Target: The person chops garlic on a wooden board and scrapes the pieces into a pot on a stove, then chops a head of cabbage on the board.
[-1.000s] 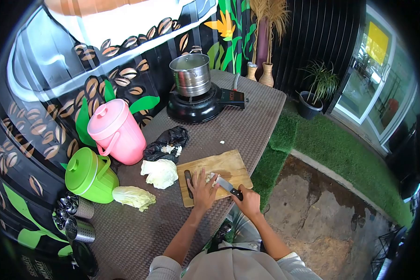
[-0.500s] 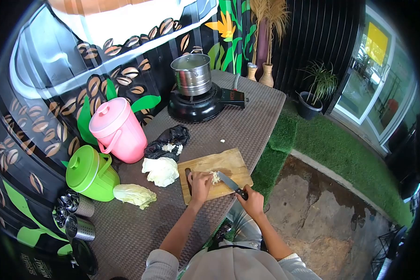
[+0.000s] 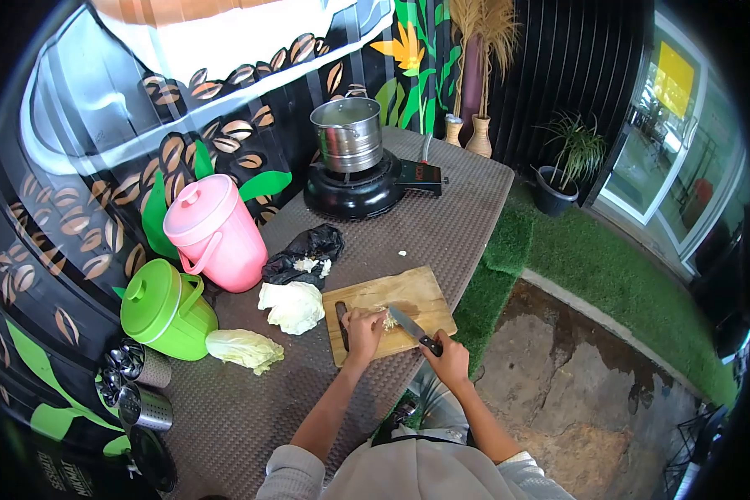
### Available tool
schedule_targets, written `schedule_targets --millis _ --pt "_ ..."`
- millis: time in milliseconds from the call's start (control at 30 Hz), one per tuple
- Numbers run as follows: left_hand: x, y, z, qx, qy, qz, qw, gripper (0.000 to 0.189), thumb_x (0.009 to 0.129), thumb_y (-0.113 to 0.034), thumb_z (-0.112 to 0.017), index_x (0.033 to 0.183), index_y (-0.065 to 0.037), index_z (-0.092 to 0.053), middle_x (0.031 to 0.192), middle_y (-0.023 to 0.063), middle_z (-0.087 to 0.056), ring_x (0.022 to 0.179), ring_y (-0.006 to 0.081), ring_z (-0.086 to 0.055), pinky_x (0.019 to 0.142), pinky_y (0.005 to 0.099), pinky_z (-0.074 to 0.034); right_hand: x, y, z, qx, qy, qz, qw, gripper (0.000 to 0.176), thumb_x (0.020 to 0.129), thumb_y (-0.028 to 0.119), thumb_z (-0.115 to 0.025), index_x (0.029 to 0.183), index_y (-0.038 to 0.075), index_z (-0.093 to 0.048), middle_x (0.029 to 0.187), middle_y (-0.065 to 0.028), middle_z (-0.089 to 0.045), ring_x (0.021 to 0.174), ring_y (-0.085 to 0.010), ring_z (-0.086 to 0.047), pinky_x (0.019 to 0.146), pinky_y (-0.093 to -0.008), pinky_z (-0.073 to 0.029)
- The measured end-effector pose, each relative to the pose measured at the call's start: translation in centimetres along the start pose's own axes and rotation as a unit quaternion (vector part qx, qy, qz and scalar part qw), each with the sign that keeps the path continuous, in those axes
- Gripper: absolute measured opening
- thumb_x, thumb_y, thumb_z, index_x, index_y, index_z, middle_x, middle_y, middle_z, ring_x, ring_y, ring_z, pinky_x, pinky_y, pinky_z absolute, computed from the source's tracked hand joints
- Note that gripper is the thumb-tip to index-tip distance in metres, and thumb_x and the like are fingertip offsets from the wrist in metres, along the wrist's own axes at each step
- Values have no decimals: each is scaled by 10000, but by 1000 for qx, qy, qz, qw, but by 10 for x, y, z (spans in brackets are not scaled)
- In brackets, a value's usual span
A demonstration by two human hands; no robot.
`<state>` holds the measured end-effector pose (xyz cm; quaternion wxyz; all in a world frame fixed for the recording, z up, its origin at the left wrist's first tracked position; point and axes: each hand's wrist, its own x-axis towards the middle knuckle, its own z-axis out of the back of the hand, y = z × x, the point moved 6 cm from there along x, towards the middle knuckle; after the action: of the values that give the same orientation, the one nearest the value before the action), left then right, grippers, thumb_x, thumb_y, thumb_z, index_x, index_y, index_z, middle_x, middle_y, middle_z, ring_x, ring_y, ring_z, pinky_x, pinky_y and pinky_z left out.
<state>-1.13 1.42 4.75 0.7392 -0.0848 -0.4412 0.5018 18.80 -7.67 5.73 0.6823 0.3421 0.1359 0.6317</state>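
Observation:
My right hand (image 3: 448, 362) grips the black handle of a kitchen knife (image 3: 408, 323), its blade angled over a wooden cutting board (image 3: 421, 290). Under the blade lies a small pile of pale, finely chopped bits (image 3: 390, 323), which look like garlic. My left hand (image 3: 363, 335) is beside the pile, fingers bent together by the blade's tip; whatever they pinch is too small to make out. The board's dark handle slot (image 3: 342, 321) shows left of that hand. Close to the board's left side sit a pale cabbage piece (image 3: 292, 307) and a longer leafy cabbage piece (image 3: 246, 350).
A steel pot (image 3: 347, 137) stands on a black portable stove (image 3: 354, 193) at the back. A black plastic bag (image 3: 315, 248), a pink lidded jug (image 3: 217, 237) and a green one (image 3: 168, 310) are left of the board. Metal utensil holders (image 3: 148, 408) stand at the near left.
My left hand's fingers have shifted slightly toward the knife tip and chopped bits. The knife stays at nearly the same place on the board. The whole view has moved a little.

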Motion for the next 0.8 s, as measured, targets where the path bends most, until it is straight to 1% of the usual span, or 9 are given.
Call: schedule_targets --millis 133,367,467,533,567,633,667,767,800 --pt "-6 -1 12 40 49 81 995 78 785 -135 -725 853 -119 -760 885 44 -666 915 235 -531 914 421 -286 2 2 -4 11 3 1 1000 321 777 312 -724 853 61 -539 615 -143 -607 589 -346 -625 530 -430 -477" --pt "-14 3 7 3 31 54 998 142 750 -100 -733 885 -139 -757 986 32 -641 982 261 -511 922 427 -294 4 -6 -2 18 -37 -5 999 324 787 314 -720 864 60 -534 627 -155 -605 597 -360 -623 526 -440 -471" --pt "-18 1 9 -5 20 53 998 186 745 -90 -730 930 -101 -743 1024 76 -630 1035 280 -502 932 444 -336 3 -10 -3 40 -21 -51 998 326 794 308 -718 869 52 -531 686 -163 -603 627 -370 -619 544 -448 -471" --pt "-21 13 8 -59 6 99 993 233 755 -101 -727 983 -49 -721 1086 144 -599 1109 317 -478 963 440 -371 3 -11 -8 31 -14 -44 998 333 777 290 -730 879 39 -536 852 -179 -577 803 -366 -603 664 -457 -476" --pt "-24 15 7 -58 4 98 993 233 755 -101 -727 983 -49 -721 1086 144 -599 1109 317 -478 963 440 -371 6 -14 -9 32 -14 -42 999 333 777 290 -730 879 39 -536 852 -179 -577 803 -366 -603 664 -457 -476" --pt "-27 10 12 31 59 133 989 286 774 -103 -711 1047 -17 -699 1199 221 -528 1147 364 -457 988 419 -389 12 -16 -4 -18 -79 31 996 358 746 274 -748 900 28 -540 998 -191 -497 980 -366 -511 793 -472 -438" --pt "-27 7 13 32 58 134 989 286 774 -103 -711 1047 -17 -699 1199 221 -528 1147 364 -457 988 419 -389 19 -26 -8 5 -57 -6 998 366 717 256 -760 924 39 -551 1057 -201 -455 1060 -371 -435 861 -475 -405" --pt "-35 7 11 87 40 129 987 328 790 -155 -706 1099 -47 -689 1199 236 -513 1148 380 -452 1013 452 -357 31 -46 -17 14 -48 -14 999 363 719 271 -756 933 55 -558 1048 -209 -468 1044 -383 -448 860 -469 -414" --pt "-37 8 8 92 56 126 986 361 800 -151 -688 1148 -54 -668 1271 253 -460 1174 398 -423 1008 452 -365 35 -52 -24 57 4 -27 998 405 715 287 -758 958 35 -557 1089 -235 -440 1073 -402 -437 892 -466 -415"
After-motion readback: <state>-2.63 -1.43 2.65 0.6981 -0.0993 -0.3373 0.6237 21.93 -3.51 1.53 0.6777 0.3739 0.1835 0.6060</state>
